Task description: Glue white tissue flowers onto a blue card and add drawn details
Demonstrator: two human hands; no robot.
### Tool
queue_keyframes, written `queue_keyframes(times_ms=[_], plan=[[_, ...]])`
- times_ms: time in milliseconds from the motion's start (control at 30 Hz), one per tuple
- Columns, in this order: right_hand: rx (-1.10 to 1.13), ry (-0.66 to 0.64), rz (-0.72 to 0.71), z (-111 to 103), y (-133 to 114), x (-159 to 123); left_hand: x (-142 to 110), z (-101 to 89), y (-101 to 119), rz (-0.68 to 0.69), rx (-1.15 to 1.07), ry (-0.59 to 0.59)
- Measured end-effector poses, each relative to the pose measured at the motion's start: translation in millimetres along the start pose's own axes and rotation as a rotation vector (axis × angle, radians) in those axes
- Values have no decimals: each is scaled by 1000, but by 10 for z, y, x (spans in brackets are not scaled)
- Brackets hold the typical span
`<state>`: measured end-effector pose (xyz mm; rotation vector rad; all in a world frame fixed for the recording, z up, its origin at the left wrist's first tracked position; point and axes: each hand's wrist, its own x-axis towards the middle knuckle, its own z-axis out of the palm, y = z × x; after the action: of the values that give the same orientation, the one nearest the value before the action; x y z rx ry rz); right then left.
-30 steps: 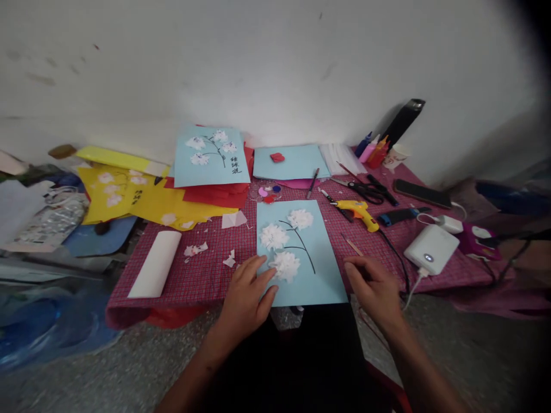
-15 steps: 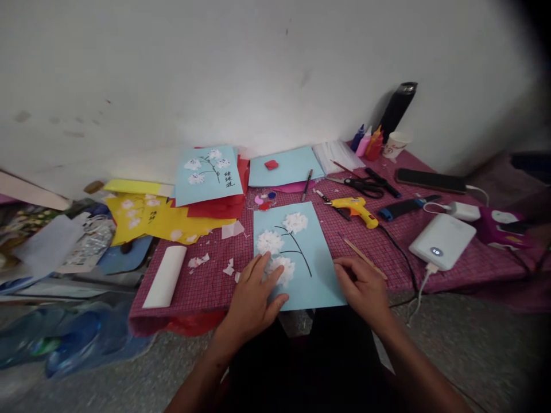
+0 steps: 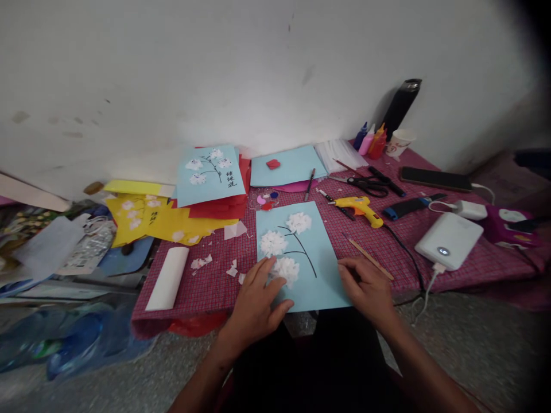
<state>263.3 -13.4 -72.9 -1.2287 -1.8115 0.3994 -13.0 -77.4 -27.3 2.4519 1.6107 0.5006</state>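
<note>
A light blue card (image 3: 321,269) with three white tissue flowers (image 3: 272,243) and black drawn stems lies at the near edge of the red checked tablecloth (image 3: 206,281). My left hand (image 3: 256,302) lies flat on the card's lower left corner, fingers spread, fingertips at the lowest flower. At the card's right edge rests my right hand (image 3: 366,288), fingers curled and pressing down on the paper. A thin wooden stick (image 3: 370,259) lies just right of that hand.
A yellow glue gun (image 3: 359,206), scissors (image 3: 365,183), a pen (image 3: 310,183), glue bottles (image 3: 371,140), a paper cup (image 3: 399,142) and a black flask (image 3: 400,106) stand behind. A white power bank (image 3: 447,241) and phone (image 3: 434,179) lie right. Another blue flower card (image 3: 209,174), red and yellow sheets, a paper roll (image 3: 167,278) lie left.
The view shifted as my head moved. Both hands stayed on the blue card, my left hand sliding slightly toward the lowest flower and my right closing in on the card's right edge.
</note>
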Motion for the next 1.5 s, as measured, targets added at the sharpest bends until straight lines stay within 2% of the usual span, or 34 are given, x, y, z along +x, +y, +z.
queue_keyframes(times_ms=[200,533,767,933,1233,1500], plan=[[-24,0,-2,14,-19,8,11,-2,1,5,-17,-28],[-28,-11,-21,13,11,-10,49,32,-41,-11,-6,67],[-21,-7,-12,20,5,-14,46,29,7,24,-28,-19],[-17,-4,-4,20,-14,-12,43,42,6,18,-26,-23],[-11,-1,-5,17,-10,-9,71,82,-14,-10,5,67],[-14,-6,8,13,-16,-16,46,103,-29,-15,7,69]])
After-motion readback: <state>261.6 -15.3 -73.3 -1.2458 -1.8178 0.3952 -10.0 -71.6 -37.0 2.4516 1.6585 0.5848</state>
